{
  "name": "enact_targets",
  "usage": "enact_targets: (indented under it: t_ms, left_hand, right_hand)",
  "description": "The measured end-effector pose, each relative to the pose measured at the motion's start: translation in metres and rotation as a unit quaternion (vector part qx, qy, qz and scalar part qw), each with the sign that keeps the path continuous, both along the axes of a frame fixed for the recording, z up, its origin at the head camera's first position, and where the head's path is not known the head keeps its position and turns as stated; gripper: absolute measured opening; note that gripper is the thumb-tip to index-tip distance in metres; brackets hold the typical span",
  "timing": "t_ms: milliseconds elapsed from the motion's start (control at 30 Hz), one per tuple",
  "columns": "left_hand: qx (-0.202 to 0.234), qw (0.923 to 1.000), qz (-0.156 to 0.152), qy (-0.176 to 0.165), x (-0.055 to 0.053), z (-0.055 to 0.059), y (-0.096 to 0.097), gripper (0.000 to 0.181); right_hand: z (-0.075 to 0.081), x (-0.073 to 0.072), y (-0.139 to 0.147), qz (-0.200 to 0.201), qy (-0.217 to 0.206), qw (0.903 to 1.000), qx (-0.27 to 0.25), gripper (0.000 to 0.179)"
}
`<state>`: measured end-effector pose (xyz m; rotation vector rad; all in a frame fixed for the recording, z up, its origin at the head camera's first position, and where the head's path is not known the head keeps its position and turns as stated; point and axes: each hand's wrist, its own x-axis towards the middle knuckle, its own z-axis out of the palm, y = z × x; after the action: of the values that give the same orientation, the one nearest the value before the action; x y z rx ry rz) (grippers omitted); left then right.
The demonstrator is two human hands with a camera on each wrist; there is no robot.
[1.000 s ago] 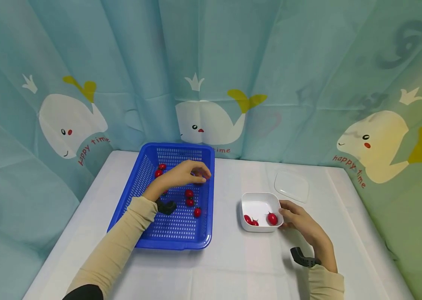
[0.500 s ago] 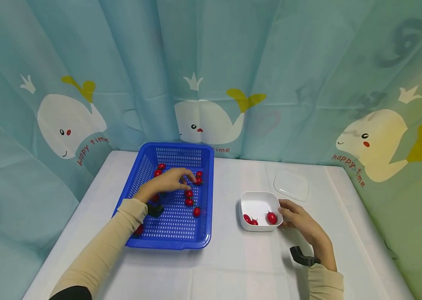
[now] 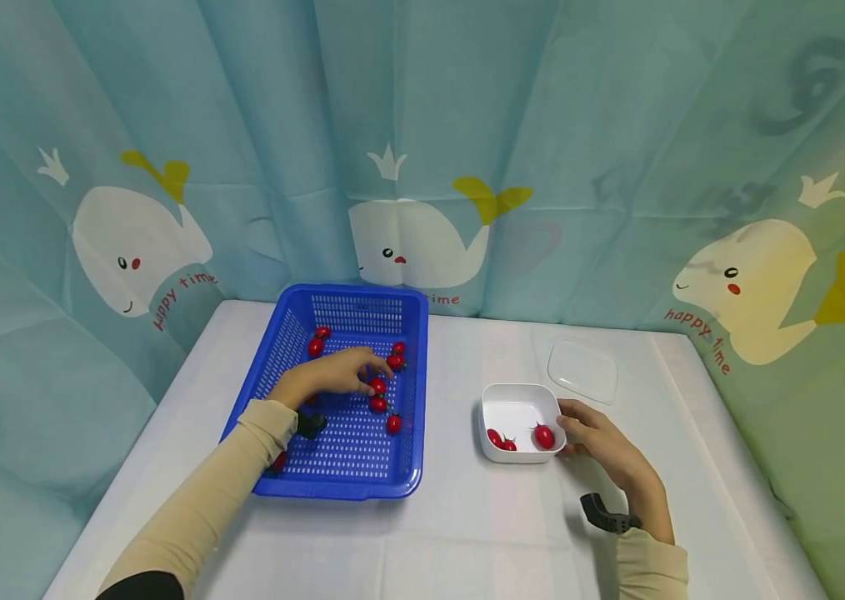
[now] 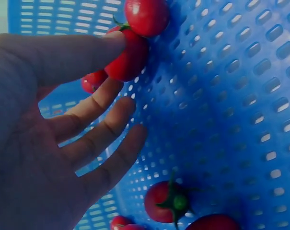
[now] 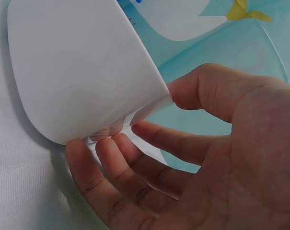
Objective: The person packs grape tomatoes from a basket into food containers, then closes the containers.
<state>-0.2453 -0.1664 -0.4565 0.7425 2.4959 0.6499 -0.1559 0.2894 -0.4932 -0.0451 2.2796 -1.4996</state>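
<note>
My left hand (image 3: 343, 371) is low inside the blue plastic basket (image 3: 422, 400). In the left wrist view, its thumb and index finger pinch a cherry tomato (image 4: 130, 57), while the other fingers spread loosely below. Another cherry tomato (image 4: 147, 17) sits right beside the pinched one. A cherry tomato with a green stem (image 4: 164, 201) lies farther down in the same view. My right hand (image 3: 606, 442) holds the right side of a small white container (image 3: 520, 402), thumb at the rim and fingertips against the wall. Several cherry tomatoes, including one large one (image 3: 543, 436), lie in the container.
A clear lid (image 3: 583, 371) lies flat behind the container on the white-covered table (image 3: 452, 533). More cherry tomatoes (image 3: 316, 347) are scattered in the basket. A whale-printed curtain (image 3: 580, 125) stands behind the table.
My left hand has moved back from the basket's right side, leftward and nearer, and come down to a cherry tomato, uncovering two at the right wall. The right hand and container stay put.
</note>
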Motion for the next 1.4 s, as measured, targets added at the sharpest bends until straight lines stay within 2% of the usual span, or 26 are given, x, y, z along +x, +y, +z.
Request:
enact_targets:
  t_ms: [467, 767, 900, 1100, 1400]
  left_hand:
    - [0.001, 0.9997, 0.025, -0.005, -0.002, -0.006, -0.004, 0.025]
    - [0.011, 0.9995, 0.027, 0.010, -0.005, -0.001, -0.007, 0.020]
    - [0.015, 0.9990, 0.038, 0.020, -0.004, 0.004, -0.006, 0.026]
    - [0.014, 0.9969, 0.045, 0.063, -0.001, 0.017, -0.003, 0.036]
    - [0.021, 0.9901, 0.052, 0.129, 0.010, 0.040, 0.013, 0.037]
  right_hand:
    - [0.001, 0.000, 0.000, 0.002, 0.002, 1.0000, -0.002, 0.055]
    - [0.001, 0.000, 0.000, -0.003, 0.001, 1.0000, 0.001, 0.055]
    - [0.000, 0.001, -0.001, -0.003, 0.000, 1.0000, 0.001, 0.055]
    - [0.000, 0.001, -0.001, -0.004, -0.001, 1.0000, 0.003, 0.055]
    - [0.000, 0.000, -0.002, -0.005, -0.003, 1.0000, 0.002, 0.054]
